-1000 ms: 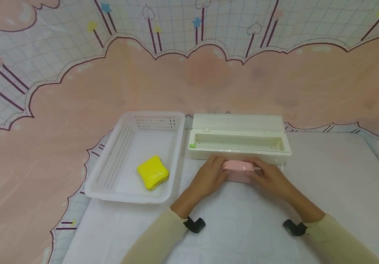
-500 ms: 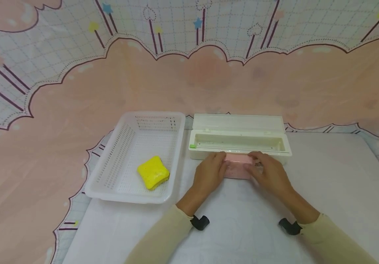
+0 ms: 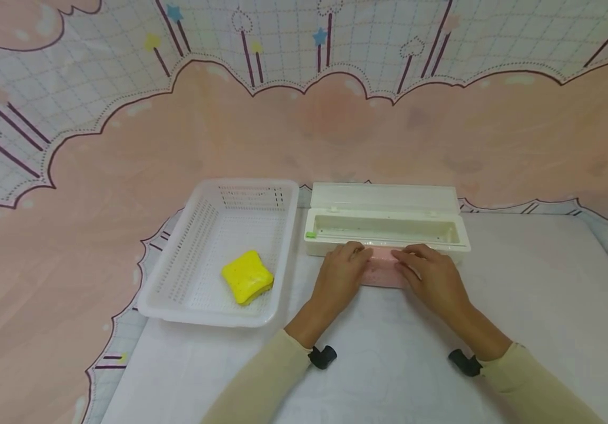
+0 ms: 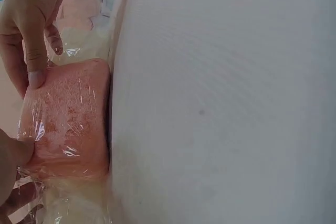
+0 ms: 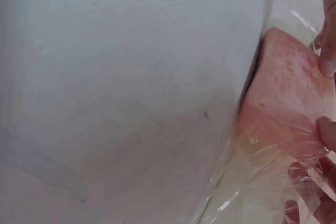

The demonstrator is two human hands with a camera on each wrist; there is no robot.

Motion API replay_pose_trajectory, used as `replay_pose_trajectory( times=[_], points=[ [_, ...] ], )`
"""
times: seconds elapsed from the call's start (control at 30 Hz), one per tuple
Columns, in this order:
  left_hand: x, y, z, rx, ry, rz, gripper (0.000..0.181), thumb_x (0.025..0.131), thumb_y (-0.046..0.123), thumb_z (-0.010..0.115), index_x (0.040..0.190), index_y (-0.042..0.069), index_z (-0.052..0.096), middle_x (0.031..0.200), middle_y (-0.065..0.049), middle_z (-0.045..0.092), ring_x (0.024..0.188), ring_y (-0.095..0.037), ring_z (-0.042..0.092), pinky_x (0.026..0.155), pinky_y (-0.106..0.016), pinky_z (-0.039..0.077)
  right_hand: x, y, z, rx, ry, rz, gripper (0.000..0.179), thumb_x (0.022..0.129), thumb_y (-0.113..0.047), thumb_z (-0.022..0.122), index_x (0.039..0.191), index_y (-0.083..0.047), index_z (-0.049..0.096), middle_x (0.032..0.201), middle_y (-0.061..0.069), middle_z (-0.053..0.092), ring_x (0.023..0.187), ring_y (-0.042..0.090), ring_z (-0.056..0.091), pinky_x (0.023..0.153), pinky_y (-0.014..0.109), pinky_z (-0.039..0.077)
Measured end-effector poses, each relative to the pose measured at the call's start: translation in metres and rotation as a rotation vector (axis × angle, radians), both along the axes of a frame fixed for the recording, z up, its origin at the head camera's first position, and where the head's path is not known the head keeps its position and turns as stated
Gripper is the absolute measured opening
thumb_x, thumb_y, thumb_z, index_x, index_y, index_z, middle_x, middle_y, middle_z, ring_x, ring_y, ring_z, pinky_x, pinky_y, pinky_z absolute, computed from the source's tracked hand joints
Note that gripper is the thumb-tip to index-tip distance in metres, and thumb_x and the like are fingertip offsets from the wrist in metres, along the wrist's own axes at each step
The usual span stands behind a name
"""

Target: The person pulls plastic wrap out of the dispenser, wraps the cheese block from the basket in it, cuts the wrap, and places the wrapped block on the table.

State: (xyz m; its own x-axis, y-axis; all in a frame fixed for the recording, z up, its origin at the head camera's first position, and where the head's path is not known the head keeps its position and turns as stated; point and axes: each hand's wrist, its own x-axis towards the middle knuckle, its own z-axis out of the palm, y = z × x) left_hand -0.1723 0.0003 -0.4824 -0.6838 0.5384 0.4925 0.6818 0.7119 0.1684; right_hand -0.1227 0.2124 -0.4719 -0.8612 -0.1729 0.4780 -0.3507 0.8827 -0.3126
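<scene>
Before the white box [image 3: 316,248], the pink block [image 3: 383,277] was gripped by both hands' [image 3: 337,277] [image 3: 436,280] fingers [image 4: 34,51], seemingly mid-wrapping, its film [image 5: 268,163] next needing tucking.

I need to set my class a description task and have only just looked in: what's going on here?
A person is handling a pink block with both hands, the left grip and the right grip holding it from either side. Clear film covers the block, with some loose beside it. The block is just in front of a long white box whose lid is open. To the left, a yellow block lies in a white basket.
</scene>
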Motion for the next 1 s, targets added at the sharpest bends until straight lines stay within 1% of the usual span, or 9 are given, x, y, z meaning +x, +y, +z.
replay_pose_trajectory(
  times=[0.1, 0.2, 0.43, 0.6, 0.73, 0.8, 0.87, 0.93, 1.0],
  points=[
    [-0.001, 0.000, 0.000, 0.007, -0.021, -0.009, 0.026, 0.095, 0.017, 0.073, 0.121, 0.017, 0.073, 0.117, 0.001, 0.069, 0.106, -0.015, 0.067, 0.087, -0.029, 0.055, 0.000, 0.000, -0.002, -0.012, -0.001, 0.004, 0.033, 0.086, -0.012, 0.082, 0.118, -0.008, 0.077, 0.108, 0.011, 0.074, 0.089, 0.029, 0.072, 0.075, 0.045, 0.060],
    [-0.002, 0.000, -0.001, 0.017, -0.036, -0.019, 0.026, 0.095, 0.016, 0.074, 0.121, 0.016, 0.074, 0.116, 0.001, 0.069, 0.105, -0.015, 0.067, 0.090, -0.026, 0.055, -0.001, 0.001, -0.004, -0.016, 0.011, 0.009, 0.032, 0.086, -0.011, 0.082, 0.118, -0.008, 0.077, 0.109, 0.011, 0.074, 0.091, 0.030, 0.072, 0.077, 0.046, 0.060],
    [-0.003, -0.001, -0.003, 0.042, -0.043, -0.030, 0.026, 0.095, 0.017, 0.074, 0.121, 0.015, 0.075, 0.117, 0.001, 0.069, 0.106, -0.015, 0.068, 0.090, -0.025, 0.055, -0.003, 0.002, -0.007, -0.012, 0.011, 0.006, 0.032, 0.087, -0.010, 0.080, 0.119, -0.009, 0.076, 0.110, 0.012, 0.074, 0.096, 0.031, 0.073, 0.078, 0.048, 0.059],
    [-0.002, -0.004, -0.005, 0.098, -0.110, -0.025, 0.031, 0.099, 0.019, 0.069, 0.130, 0.015, 0.071, 0.123, 0.000, 0.069, 0.114, -0.016, 0.066, 0.099, -0.026, 0.053, -0.002, 0.003, -0.003, 0.012, 0.001, -0.001, 0.033, 0.088, -0.013, 0.080, 0.121, -0.010, 0.076, 0.111, 0.012, 0.075, 0.099, 0.033, 0.071, 0.079, 0.050, 0.058],
    [0.002, -0.009, -0.006, 0.147, -0.170, -0.014, 0.036, 0.101, 0.019, 0.065, 0.137, 0.012, 0.066, 0.130, -0.002, 0.069, 0.122, -0.018, 0.064, 0.105, -0.029, 0.051, -0.002, 0.004, 0.001, 0.014, 0.039, 0.009, 0.033, 0.089, -0.017, 0.079, 0.121, -0.010, 0.076, 0.110, 0.013, 0.075, 0.097, 0.034, 0.068, 0.078, 0.050, 0.056],
    [0.004, -0.013, -0.006, 0.192, -0.205, 0.011, 0.037, 0.101, 0.018, 0.064, 0.138, 0.011, 0.064, 0.130, -0.004, 0.069, 0.122, -0.020, 0.064, 0.104, -0.032, 0.051, -0.003, 0.003, 0.004, 0.003, 0.074, 0.024, 0.034, 0.089, -0.019, 0.079, 0.121, -0.009, 0.075, 0.109, 0.013, 0.075, 0.097, 0.034, 0.068, 0.078, 0.051, 0.056],
    [0.007, -0.015, -0.006, 0.261, -0.256, 0.063, 0.036, 0.101, 0.019, 0.063, 0.136, 0.009, 0.064, 0.129, -0.007, 0.068, 0.121, -0.022, 0.063, 0.102, -0.036, 0.052, -0.005, 0.001, 0.007, -0.023, 0.101, 0.043, 0.035, 0.090, -0.020, 0.077, 0.122, -0.008, 0.075, 0.110, 0.014, 0.075, 0.099, 0.035, 0.068, 0.079, 0.051, 0.056],
    [0.009, -0.018, -0.007, 0.338, -0.314, 0.139, 0.036, 0.102, 0.021, 0.062, 0.136, 0.008, 0.062, 0.128, -0.008, 0.065, 0.120, -0.023, 0.060, 0.099, -0.038, 0.052, -0.008, -0.002, 0.012, -0.049, 0.100, 0.055, 0.036, 0.091, -0.022, 0.076, 0.124, -0.008, 0.074, 0.113, 0.015, 0.074, 0.102, 0.035, 0.068, 0.081, 0.053, 0.056],
    [0.011, -0.020, -0.008, 0.418, -0.365, 0.229, 0.037, 0.103, 0.024, 0.061, 0.135, 0.006, 0.059, 0.126, -0.010, 0.060, 0.118, -0.026, 0.056, 0.095, -0.040, 0.051, -0.012, -0.008, 0.017, -0.076, 0.067, 0.062, 0.037, 0.093, -0.025, 0.074, 0.127, -0.010, 0.072, 0.117, 0.015, 0.072, 0.107, 0.036, 0.067, 0.085, 0.055, 0.055]
  ],
)
